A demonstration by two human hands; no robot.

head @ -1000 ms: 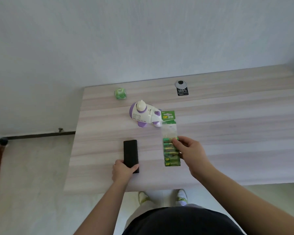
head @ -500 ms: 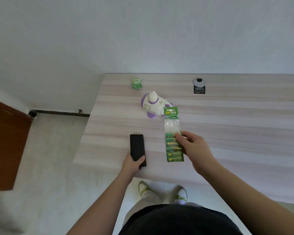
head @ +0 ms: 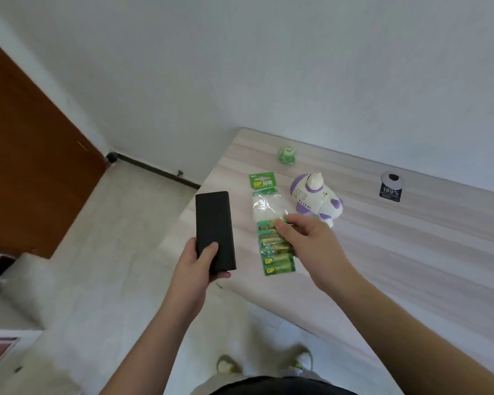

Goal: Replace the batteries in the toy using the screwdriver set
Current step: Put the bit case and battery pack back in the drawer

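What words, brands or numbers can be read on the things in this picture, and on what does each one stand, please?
"GP": white on the green header card of the battery pack; the characters beside it and the line below are too blurred to read.
"GP": on the two nearest batteries in that pack.
"100%": on the black label at the table's far side; the smaller print under it is unreadable.
The black case, toy and small green object show no legible text.

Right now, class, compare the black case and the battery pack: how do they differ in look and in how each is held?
The black case is plain, dark and solid; the battery pack is a long strip, green and partly clear. The left hand grips the case at its near end, over the table edge; the right hand grips the pack midway, above the table. Both are long, narrow, and point away from the person.
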